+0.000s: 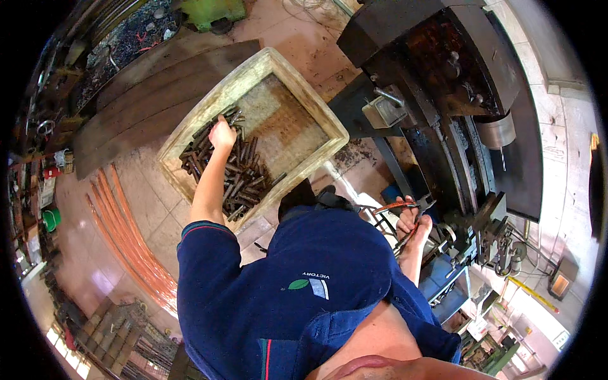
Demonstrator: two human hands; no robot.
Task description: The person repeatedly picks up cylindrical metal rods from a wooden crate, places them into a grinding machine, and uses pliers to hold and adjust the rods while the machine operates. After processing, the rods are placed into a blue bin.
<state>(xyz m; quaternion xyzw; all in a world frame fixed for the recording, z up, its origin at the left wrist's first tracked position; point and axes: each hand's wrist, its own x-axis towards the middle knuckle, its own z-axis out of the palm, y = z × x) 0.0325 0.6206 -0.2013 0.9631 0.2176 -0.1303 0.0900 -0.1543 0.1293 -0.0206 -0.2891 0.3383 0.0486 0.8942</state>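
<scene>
My left hand (223,135) reaches down into a worn, pale tray (304,151) on my left. Its fingers are curled together among a heap of short, dark metal rods (239,172); whatever is between them is hidden. On the other side, my right hand (415,229) is closed around a pair of pliers (405,205) with orange-red handles. The handles are spread apart, and the dark jaws point toward the machine. The rods fill the tray's left and near part, lying in all directions.
A dark lathe-like machine (437,126) stands close on the right, with a small metal box (384,113) on its near side. Long copper-coloured bars (133,234) lie on the floor at left. A green container (209,12) and a bin of metal shavings (136,41) are at the far left.
</scene>
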